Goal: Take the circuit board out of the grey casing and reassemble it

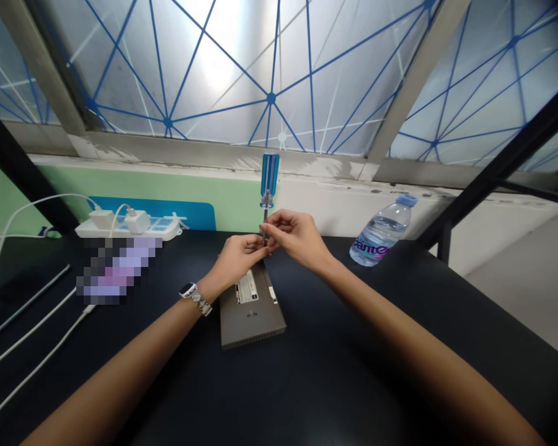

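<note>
A screwdriver [270, 176] with a clear blue-striped handle stands upright, handle up, above the far end of a flat grey-brown device [255, 319]. My right hand [297, 238] is closed in a pinch around its metal shaft, below the handle. Lower down, the thumb and fingers of my left hand [237, 260] close around the shaft's bottom end. Fingers hide the screwdriver's tip and the device's far end. The device lies on the black table and has a white label [247, 288], a small dark mark and a row of vent slots on its near edge.
A water bottle [384, 230] leans at the right near the wall. A white power strip [162, 228] with plugged-in chargers sits at the back left. Near it lies a blurred-out phone-like object [121, 272] with a white cable [41, 365]. Black slanted frame bars [497, 161] flank the table.
</note>
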The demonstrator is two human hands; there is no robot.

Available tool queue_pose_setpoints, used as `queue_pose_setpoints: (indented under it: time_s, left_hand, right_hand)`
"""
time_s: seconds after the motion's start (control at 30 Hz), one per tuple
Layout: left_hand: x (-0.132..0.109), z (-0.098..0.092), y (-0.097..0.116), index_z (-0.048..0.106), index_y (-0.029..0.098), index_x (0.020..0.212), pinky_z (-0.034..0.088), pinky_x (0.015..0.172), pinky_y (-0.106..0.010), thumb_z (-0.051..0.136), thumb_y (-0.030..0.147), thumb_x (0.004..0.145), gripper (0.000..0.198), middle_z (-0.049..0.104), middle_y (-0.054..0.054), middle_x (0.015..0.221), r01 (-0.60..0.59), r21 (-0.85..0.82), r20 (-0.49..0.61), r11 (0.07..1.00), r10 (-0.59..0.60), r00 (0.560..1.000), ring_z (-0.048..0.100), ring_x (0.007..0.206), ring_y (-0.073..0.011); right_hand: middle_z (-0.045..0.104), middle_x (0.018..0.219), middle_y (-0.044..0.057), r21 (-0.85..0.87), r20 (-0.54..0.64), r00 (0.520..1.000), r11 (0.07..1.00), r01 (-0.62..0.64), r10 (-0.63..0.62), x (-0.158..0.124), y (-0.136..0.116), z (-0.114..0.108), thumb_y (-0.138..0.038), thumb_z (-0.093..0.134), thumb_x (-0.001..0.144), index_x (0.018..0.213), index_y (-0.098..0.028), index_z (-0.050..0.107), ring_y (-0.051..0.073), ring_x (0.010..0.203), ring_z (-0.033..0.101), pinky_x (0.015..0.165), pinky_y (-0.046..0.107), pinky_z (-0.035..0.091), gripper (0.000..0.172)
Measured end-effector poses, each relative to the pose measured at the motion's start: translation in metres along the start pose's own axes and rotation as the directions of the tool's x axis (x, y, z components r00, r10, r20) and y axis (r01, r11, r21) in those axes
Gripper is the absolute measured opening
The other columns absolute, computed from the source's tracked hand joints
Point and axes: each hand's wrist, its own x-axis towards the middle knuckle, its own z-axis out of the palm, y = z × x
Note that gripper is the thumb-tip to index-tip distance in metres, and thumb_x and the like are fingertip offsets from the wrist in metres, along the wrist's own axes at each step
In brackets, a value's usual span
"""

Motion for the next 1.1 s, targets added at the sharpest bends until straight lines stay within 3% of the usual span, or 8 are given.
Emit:
queue_pose_setpoints:
  time_s: [0.1, 0.2, 0.5, 0.73, 0.83, 0.93, 1.0, 1.1]
  left_hand:
    - [-0.002, -0.007, 0.001, 0.073, 0.014, 0.101, 0.055, 0.091, -0.037, 0.066, 0.038, 0.091, 0.026, 0.076, -0.010, 0.101, -0.037, 0.003, 0.087, 0.999, 0.037, 0.996, 0.071, 0.101, -0.0248]
    - [-0.004, -0.010, 0.001, 0.073, 0.015, 0.102, 0.056, 0.092, -0.037, 0.063, 0.036, 0.093, 0.025, 0.076, -0.010, 0.102, -0.040, 0.020, 0.103, 0.999, 0.038, 0.994, 0.071, 0.101, -0.0242]
    - [-0.003, -0.006, -0.001, 0.071, 0.014, 0.088, 0.058, 0.078, -0.034, 0.069, 0.033, 0.087, 0.020, 0.075, -0.008, 0.088, -0.096, 0.103, -0.053, 0.990, 0.101, 0.993, 0.071, 0.084, -0.0222]
    - [-0.001, -0.001, -0.001, 0.070, 0.016, 0.083, 0.055, 0.068, -0.031, 0.073, 0.036, 0.084, 0.020, 0.073, -0.006, 0.079, -0.091, 0.217, -0.139, 0.972, 0.123, 0.983, 0.070, 0.075, -0.0215]
    - [-0.001, -0.001, 0.002, 0.071, 0.016, 0.092, 0.056, 0.080, -0.034, 0.070, 0.040, 0.087, 0.024, 0.076, -0.008, 0.090, -0.116, 0.205, -0.068, 0.972, 0.132, 0.989, 0.072, 0.086, -0.0236]
    - [-0.002, -0.004, 0.006, 0.069, 0.016, 0.108, 0.052, 0.097, -0.038, 0.062, 0.041, 0.093, 0.030, 0.074, -0.011, 0.110, -0.130, 0.091, 0.083, 0.987, 0.123, 0.989, 0.069, 0.107, -0.0257]
    - [-0.002, -0.007, 0.006, 0.068, 0.016, 0.107, 0.051, 0.099, -0.039, 0.059, 0.038, 0.095, 0.027, 0.073, -0.012, 0.114, -0.114, 0.042, 0.142, 0.993, 0.107, 0.984, 0.067, 0.112, -0.0260]
    - [-0.002, -0.010, 0.004, 0.068, 0.015, 0.093, 0.053, 0.094, -0.039, 0.057, 0.035, 0.096, 0.022, 0.073, -0.011, 0.104, -0.106, 0.066, 0.176, 0.992, 0.093, 0.980, 0.068, 0.106, -0.0263]
  right_hand:
    - [0.069, 0.081, 0.004, 0.012, 0.032, 0.999, 1.000, 0.013, -0.013, 0.000, -0.002, -0.001, -0.038, 0.066, 0.090, 0.088, -0.016, 0.064, 0.016, 0.065, 0.068, 0.065, 0.032, 0.058, 0.022]
    - [0.069, 0.085, 0.005, 0.038, 0.048, 0.998, 0.999, 0.027, -0.029, -0.001, -0.004, 0.000, -0.036, 0.064, 0.091, 0.091, -0.016, 0.063, 0.014, 0.062, 0.067, 0.063, 0.030, 0.057, 0.020]
    - [0.070, 0.091, 0.006, 0.075, 0.086, 0.996, 0.997, 0.012, -0.019, -0.001, -0.005, 0.003, -0.031, 0.057, 0.095, 0.103, -0.015, 0.062, 0.012, 0.063, 0.066, 0.065, 0.029, 0.057, 0.019]
    - [0.064, 0.068, 0.001, 0.062, -0.072, 0.996, 0.997, -0.042, 0.046, 0.001, -0.002, 0.003, -0.038, 0.075, 0.082, 0.078, -0.019, 0.054, 0.017, 0.058, 0.068, 0.055, 0.030, 0.057, 0.028]
    - [0.066, 0.065, 0.002, 0.106, -0.033, 0.997, 0.992, -0.061, 0.065, 0.002, -0.002, 0.000, -0.037, 0.074, 0.083, 0.076, -0.018, 0.059, 0.018, 0.061, 0.070, 0.060, 0.030, 0.059, 0.026]
    - [0.073, 0.079, 0.005, 0.163, 0.044, 0.996, 0.983, -0.082, 0.076, 0.002, -0.004, -0.001, -0.036, 0.071, 0.085, 0.088, -0.015, 0.066, 0.016, 0.064, 0.071, 0.065, 0.030, 0.060, 0.023]
    - [0.074, 0.089, 0.007, 0.193, 0.089, 0.992, 0.976, -0.102, 0.086, 0.002, -0.007, -0.001, -0.035, 0.069, 0.087, 0.096, -0.014, 0.068, 0.014, 0.061, 0.070, 0.064, 0.029, 0.060, 0.023]
    - [0.074, 0.098, 0.009, 0.185, 0.155, 0.983, 0.974, -0.131, 0.102, 0.001, -0.012, -0.001, -0.031, 0.063, 0.091, 0.104, -0.013, 0.066, 0.010, 0.056, 0.067, 0.058, 0.027, 0.057, 0.023]
